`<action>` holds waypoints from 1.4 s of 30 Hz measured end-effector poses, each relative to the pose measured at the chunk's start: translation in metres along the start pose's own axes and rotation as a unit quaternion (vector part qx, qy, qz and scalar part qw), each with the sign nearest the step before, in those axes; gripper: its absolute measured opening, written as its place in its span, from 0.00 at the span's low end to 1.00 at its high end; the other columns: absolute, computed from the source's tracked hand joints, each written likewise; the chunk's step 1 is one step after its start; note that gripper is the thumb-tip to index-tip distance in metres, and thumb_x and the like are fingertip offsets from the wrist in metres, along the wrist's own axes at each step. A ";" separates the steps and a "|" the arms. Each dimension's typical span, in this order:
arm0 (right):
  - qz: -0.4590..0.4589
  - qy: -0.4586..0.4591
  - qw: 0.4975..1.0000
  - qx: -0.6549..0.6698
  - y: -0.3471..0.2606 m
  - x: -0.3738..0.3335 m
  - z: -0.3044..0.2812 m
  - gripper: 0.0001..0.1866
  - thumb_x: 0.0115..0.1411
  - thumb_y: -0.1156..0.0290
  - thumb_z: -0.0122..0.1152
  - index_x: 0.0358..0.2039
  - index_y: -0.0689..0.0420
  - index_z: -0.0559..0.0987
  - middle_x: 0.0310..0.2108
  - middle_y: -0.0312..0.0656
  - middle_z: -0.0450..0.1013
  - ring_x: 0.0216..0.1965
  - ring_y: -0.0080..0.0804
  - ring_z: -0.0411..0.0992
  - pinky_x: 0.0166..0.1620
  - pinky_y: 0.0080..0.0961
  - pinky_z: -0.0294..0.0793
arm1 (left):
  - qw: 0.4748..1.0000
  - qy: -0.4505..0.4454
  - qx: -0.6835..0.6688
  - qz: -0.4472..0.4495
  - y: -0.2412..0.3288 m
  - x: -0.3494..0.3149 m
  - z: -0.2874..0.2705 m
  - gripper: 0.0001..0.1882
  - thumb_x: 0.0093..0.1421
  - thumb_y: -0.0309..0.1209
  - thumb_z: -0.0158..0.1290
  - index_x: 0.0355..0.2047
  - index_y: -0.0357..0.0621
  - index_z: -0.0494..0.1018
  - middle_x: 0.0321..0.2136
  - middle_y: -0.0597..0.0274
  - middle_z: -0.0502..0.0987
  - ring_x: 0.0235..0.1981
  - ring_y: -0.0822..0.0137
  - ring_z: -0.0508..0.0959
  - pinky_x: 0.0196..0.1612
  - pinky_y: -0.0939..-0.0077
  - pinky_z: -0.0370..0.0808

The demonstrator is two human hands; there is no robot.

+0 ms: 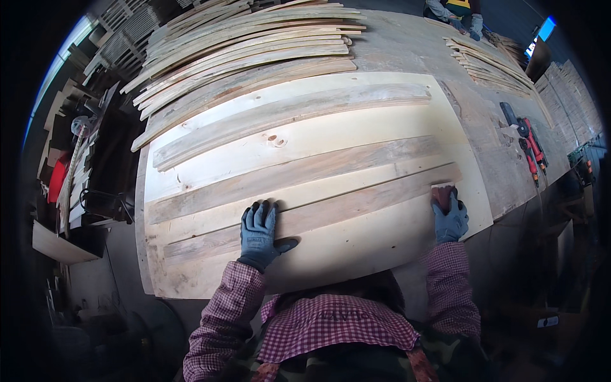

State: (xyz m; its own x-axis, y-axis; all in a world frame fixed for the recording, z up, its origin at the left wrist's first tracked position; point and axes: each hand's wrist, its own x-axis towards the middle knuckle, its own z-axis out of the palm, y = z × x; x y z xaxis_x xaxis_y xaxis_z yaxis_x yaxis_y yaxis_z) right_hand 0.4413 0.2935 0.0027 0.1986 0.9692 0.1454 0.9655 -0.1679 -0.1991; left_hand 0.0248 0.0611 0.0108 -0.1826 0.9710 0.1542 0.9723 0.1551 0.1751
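Note:
My left hand (pixel 259 235), in a grey-blue work glove, lies flat with its thumb out on the near wooden board (pixel 337 213), toward that board's left part. At the same board's right end my right hand (pixel 450 218), gloved alike, is closed round a small reddish-brown sanding block (pixel 442 195). Just beyond runs a second grey-brown board (pixel 305 172). Farther off lies a stack of thin boards (pixel 293 114). All of these rest on a pale plywood sheet (pixel 331 251) with knots and dark specks. The block's underside is hidden.
Long wooden slats (pixel 248 51) are piled at the back left of the worktable (pixel 401 48). More slats (pixel 490 67) lie at the far right. Red-and-black power tools (pixel 529 143) sit near the right edge. Another person (pixel 455 16) stands at the far side.

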 end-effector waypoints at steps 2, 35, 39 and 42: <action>-0.004 0.015 1.000 -0.020 0.017 0.002 0.006 0.42 0.52 0.34 0.64 0.66 0.35 0.68 0.60 0.52 0.66 0.56 0.56 0.68 0.56 0.55 0.68 | 1.000 0.008 0.012 -0.011 -0.004 0.002 0.002 0.52 0.45 0.64 0.63 0.61 0.39 0.64 0.56 0.47 0.68 0.57 0.45 0.66 0.64 0.49 0.61; -0.574 -0.221 0.785 0.072 -0.199 -0.196 -0.015 0.30 0.60 0.39 0.56 0.61 0.35 0.73 0.61 0.52 0.63 0.55 0.51 0.64 0.52 0.52 0.65 | 0.987 -0.151 0.049 0.022 -0.088 0.119 -0.016 0.55 0.40 0.62 0.67 0.63 0.46 0.63 0.63 0.49 0.64 0.65 0.47 0.61 0.68 0.53 0.57; -0.264 -0.038 0.964 0.013 -0.112 -0.072 0.000 0.38 0.55 0.35 0.60 0.62 0.39 0.72 0.57 0.47 0.67 0.52 0.47 0.66 0.49 0.49 0.67 | 0.984 -0.169 0.058 0.011 -0.089 0.113 -0.021 0.52 0.42 0.62 0.67 0.62 0.47 0.64 0.61 0.49 0.65 0.63 0.47 0.63 0.67 0.52 0.59; 0.041 -0.075 0.994 -0.062 -0.009 0.035 -0.005 0.43 0.54 0.30 0.58 0.67 0.35 0.66 0.55 0.50 0.68 0.53 0.53 0.70 0.53 0.50 0.70 | 0.980 -0.190 0.063 0.012 -0.083 0.125 -0.020 0.54 0.41 0.63 0.68 0.62 0.46 0.64 0.60 0.49 0.66 0.62 0.46 0.64 0.66 0.53 0.61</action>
State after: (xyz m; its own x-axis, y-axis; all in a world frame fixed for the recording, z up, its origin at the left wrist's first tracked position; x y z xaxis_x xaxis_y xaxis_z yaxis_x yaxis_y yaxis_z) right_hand 0.4400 0.3277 0.0140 0.2600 0.9655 -0.0149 0.9621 -0.2603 -0.0818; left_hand -0.0814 0.1663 0.0349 -0.1141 0.9688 -0.2202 0.9904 0.1284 0.0515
